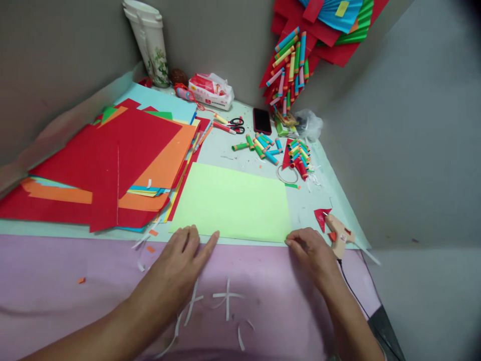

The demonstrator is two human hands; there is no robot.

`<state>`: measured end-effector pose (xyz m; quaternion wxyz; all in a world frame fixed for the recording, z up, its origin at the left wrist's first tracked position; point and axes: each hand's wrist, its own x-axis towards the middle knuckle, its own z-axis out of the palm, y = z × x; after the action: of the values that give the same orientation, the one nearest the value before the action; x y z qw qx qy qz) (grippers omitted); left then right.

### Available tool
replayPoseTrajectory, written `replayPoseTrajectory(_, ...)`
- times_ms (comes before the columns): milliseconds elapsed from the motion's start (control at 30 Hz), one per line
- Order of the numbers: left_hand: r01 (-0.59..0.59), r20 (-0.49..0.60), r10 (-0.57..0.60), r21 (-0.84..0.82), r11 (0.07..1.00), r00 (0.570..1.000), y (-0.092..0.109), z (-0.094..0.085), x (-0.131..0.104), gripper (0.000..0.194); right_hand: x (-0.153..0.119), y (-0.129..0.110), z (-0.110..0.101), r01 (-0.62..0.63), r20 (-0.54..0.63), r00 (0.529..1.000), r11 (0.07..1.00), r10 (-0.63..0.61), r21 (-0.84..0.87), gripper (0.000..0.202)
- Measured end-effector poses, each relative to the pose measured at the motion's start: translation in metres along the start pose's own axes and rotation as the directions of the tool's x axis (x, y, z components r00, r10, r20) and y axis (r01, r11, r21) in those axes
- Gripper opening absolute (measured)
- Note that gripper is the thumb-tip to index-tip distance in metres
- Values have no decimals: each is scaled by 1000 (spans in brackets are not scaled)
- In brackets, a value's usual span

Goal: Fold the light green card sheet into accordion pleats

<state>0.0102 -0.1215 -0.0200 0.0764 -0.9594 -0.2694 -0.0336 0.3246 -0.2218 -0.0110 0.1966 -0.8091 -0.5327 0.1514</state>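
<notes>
**Lining up a plain rectangular light-green paper sheet point(231, 203)?**

Seems like a straighten-and-steady step, judging by both hands at the near edge. Got the left hand point(176, 260) on the near left part, thumb spread wide from the fingers, gripping nothing. Got the right hand point(313, 253) at the near right corner, curled narrow, thumb close to the fingers; can't tell whether actually pinching paper. Find the sheet lying flat on the pale green table covering point(313, 195), right beside the messy stack of red, orange and blue paper point(143, 143). Next up, probably calls for light, even pressure and square corners. Worth minding the beige glue gun point(342, 234) near the right hand, too.
</notes>
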Motion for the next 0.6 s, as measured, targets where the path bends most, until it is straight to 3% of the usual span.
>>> replayPoseTrajectory(167,14,25,-15,50,999,1000,2,-5,3,72,-9,-5,8,153,-122,977,976,-172,-153,18)
replayPoseTrajectory(300,10,-61,-6,51,999,998,4,1,6,58,-16,-8,17,200,-224,938,941,-264,-272,24)
replayPoseTrajectory(467,-42,-139,47,38,998,989,12,13,8,54,-24,-11,29,273,-210,913,907,-350,-321,34)
replayPoseTrajectory(600,-26,-125,37,89,996,991,18,15,8,55,-26,-10,37,293,-238,889,886,-390,-359,33)
